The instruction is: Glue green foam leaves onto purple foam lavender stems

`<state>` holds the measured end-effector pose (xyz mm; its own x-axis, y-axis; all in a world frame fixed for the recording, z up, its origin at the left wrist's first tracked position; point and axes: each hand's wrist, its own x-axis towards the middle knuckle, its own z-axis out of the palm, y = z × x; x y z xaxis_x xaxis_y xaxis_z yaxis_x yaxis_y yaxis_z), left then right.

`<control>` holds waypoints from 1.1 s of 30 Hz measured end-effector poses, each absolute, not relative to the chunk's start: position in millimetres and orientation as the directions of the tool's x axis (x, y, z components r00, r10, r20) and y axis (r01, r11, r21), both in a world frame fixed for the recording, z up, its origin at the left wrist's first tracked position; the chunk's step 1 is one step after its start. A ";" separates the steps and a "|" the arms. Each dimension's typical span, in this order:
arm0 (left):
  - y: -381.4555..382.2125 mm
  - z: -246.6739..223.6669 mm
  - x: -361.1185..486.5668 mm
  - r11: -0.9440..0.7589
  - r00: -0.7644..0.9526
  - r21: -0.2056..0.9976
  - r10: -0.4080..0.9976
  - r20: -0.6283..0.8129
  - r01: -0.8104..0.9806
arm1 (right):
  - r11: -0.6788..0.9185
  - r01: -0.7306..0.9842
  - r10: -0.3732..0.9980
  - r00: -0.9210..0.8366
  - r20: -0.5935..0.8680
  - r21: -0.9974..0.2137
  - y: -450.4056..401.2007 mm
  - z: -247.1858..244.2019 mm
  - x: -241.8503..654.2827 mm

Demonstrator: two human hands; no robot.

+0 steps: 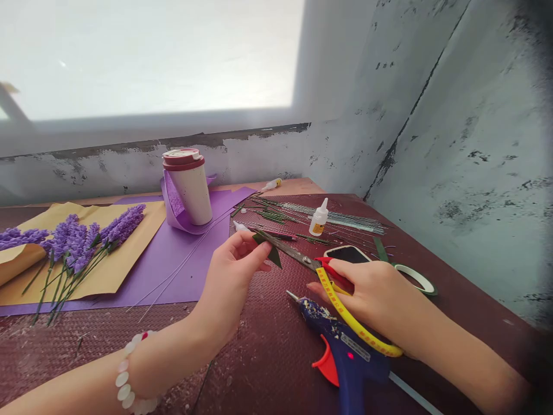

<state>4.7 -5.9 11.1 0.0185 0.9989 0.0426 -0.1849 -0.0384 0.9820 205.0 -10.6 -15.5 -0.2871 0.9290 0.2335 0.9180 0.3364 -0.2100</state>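
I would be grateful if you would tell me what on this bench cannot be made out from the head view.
In the head view:
the green leaf cutout: the held part is hidden by the left hand;
the phone: the lower part is hidden by the right hand;
the scissors: the handles are partly hidden by the right hand;
the blue glue gun: the lower end is cut off by the bottom edge;
the lavender sprigs: the leftmost head is cut off by the left edge;
the yellow band: its printing is too small to read.

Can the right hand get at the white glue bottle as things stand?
Probably yes, once it lets go: the right hand is holding the scissors, but the glue bottle stands just past their blades, with only a flat phone and loose wires between.
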 end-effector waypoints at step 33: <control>-14.7 3.6 7.6 0.222 0.227 0.956 0.958 -0.177 -0.191 | 0.023 0.334 0.977 -0.207 -0.049 -0.942 -22.5 -0.3 183.1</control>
